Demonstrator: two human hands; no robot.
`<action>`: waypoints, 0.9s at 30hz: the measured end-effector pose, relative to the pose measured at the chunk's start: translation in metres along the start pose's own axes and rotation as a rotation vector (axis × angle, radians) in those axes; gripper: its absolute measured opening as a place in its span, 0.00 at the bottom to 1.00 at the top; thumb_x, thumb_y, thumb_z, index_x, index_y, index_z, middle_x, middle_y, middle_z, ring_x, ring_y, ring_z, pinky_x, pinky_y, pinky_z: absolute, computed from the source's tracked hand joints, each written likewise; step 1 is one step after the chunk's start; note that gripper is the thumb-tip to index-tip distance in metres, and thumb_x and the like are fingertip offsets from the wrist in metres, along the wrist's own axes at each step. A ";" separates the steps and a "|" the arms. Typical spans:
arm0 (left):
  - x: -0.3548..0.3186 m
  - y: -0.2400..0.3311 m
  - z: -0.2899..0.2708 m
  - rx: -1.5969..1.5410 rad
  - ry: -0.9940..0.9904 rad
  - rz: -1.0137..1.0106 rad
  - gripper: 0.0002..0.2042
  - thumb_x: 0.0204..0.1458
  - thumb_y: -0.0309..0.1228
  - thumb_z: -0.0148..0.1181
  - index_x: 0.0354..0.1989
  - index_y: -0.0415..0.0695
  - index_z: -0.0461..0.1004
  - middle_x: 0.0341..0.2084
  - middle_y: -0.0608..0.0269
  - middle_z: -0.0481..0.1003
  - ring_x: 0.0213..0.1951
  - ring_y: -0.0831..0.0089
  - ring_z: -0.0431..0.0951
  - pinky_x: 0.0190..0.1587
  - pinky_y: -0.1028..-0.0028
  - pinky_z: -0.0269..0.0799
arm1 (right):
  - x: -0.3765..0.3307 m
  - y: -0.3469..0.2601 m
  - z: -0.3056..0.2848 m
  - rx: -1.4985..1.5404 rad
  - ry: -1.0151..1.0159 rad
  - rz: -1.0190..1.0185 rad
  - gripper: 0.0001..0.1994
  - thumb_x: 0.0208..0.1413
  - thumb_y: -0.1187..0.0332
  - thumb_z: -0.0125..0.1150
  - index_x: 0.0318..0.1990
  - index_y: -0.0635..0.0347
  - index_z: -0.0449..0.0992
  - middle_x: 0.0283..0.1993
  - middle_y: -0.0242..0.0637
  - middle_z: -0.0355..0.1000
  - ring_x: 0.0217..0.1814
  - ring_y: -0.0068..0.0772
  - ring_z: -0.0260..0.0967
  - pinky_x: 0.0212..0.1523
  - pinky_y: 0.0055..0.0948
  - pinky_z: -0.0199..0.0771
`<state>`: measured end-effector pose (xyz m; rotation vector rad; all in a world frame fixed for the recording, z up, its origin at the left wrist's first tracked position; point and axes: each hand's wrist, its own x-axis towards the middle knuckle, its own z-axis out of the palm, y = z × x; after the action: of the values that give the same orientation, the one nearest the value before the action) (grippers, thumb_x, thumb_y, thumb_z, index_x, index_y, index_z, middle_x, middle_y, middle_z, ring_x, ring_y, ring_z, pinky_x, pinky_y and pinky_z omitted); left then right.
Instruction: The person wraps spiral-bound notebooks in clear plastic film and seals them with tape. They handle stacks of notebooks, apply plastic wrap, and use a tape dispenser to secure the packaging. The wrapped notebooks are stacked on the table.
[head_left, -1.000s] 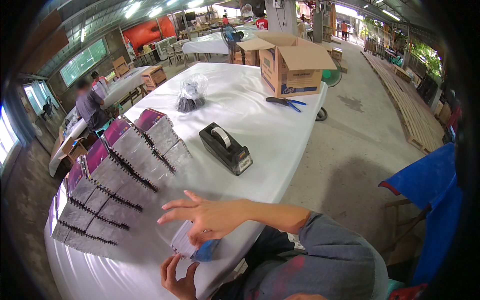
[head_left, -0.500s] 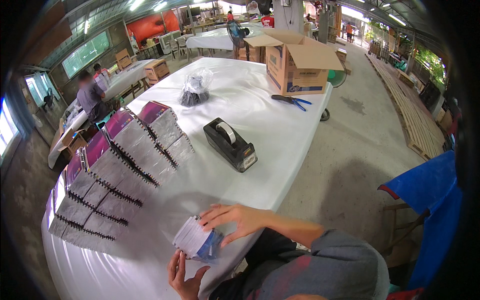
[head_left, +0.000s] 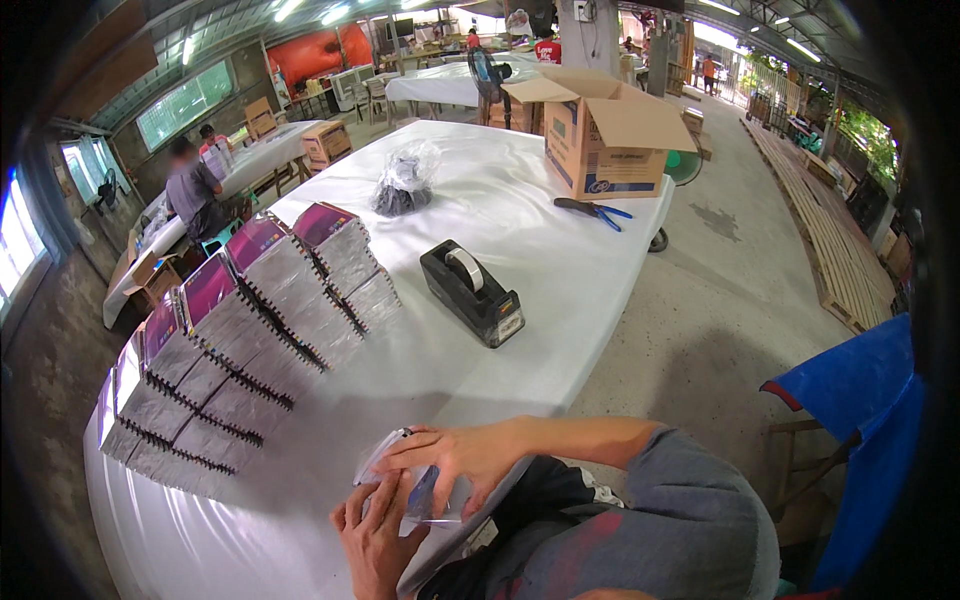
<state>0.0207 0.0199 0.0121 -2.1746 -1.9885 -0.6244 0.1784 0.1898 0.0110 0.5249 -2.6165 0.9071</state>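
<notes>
both hands [head_left: 420, 490] gripping clear packet [head_left: 405, 480] | white-clothed table [head_left: 520, 200] | open workshop hall

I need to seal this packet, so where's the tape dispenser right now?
In the head view, the black tape dispenser stands mid-table on the white tablecloth, right of the rows of packets, between the cardboard box and both hands.

Both hands on a clear packet at the counter's near edge.
Right hand [head_left: 462, 462] lies over the packet [head_left: 415, 490], left hand [head_left: 375, 535] grips beneath; tape dispenser [head_left: 472, 292] and rows of packets [head_left: 250, 320] sit on the white counter [head_left: 520, 200].
</notes>
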 end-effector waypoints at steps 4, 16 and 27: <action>0.008 -0.003 -0.003 -0.037 -0.092 0.081 0.40 0.24 0.29 0.72 0.55 0.49 0.66 0.55 0.62 0.66 0.57 0.64 0.65 0.53 0.62 0.58 | -0.004 0.014 -0.021 0.538 0.275 0.127 0.11 0.41 0.69 0.66 0.35 0.58 0.77 0.60 0.48 0.59 0.67 0.42 0.50 0.61 0.40 0.52; 0.014 0.003 -0.012 -0.054 -0.012 0.049 0.29 0.24 0.28 0.68 0.45 0.47 0.74 0.49 0.66 0.72 0.52 0.70 0.70 0.50 0.67 0.59 | 0.073 0.052 -0.022 0.584 0.368 0.343 0.05 0.46 0.80 0.59 0.31 0.67 0.78 0.31 0.36 0.76 0.35 0.23 0.72 0.40 0.22 0.72; 0.017 -0.008 -0.015 -0.064 -0.196 -0.009 0.37 0.24 0.35 0.71 0.52 0.69 0.68 0.60 0.69 0.60 0.60 0.69 0.61 0.56 0.51 0.50 | -0.099 0.078 -0.085 -0.772 0.906 1.084 0.19 0.48 0.58 0.62 0.47 0.52 0.72 0.52 0.41 0.65 0.52 0.45 0.64 0.51 0.37 0.66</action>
<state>0.0102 0.0308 0.0309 -2.3478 -2.1004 -0.4991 0.2464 0.3244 -0.0068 -1.2731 -1.9522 0.1424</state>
